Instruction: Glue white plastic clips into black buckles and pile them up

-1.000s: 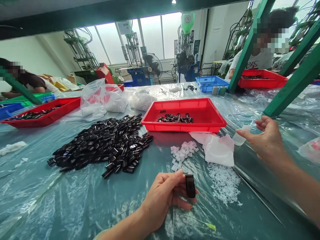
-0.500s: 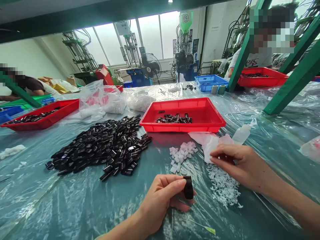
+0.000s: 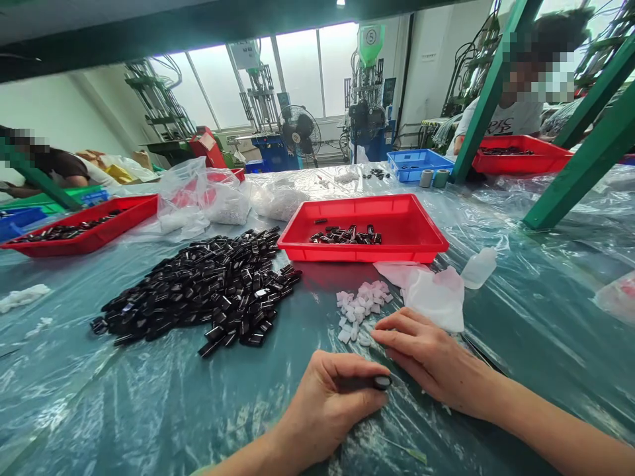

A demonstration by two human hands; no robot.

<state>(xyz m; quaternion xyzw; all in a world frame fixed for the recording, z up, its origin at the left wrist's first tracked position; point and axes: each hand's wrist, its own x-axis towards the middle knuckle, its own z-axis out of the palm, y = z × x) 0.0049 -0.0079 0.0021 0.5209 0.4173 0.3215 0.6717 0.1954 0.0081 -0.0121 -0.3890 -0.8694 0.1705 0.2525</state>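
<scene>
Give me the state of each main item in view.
Left hand, shut on a black piece
Right hand, fingers by the white pieces; grip unclear
White pieces, loosely piled
Black heap, loose
Middle red tray, partly filled
Cloth, crumpled
Bottle, on its side
Fan, running or not unclear

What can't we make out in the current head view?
Head view:
- Most of the black piece: covered by the left hand.
- Anything under or inside the right hand: the hand itself hides it.
- Outer end of the far-left blue tray: cut off by the picture's left edge.
- Lettering on the shirt: too small and blurred.
</scene>
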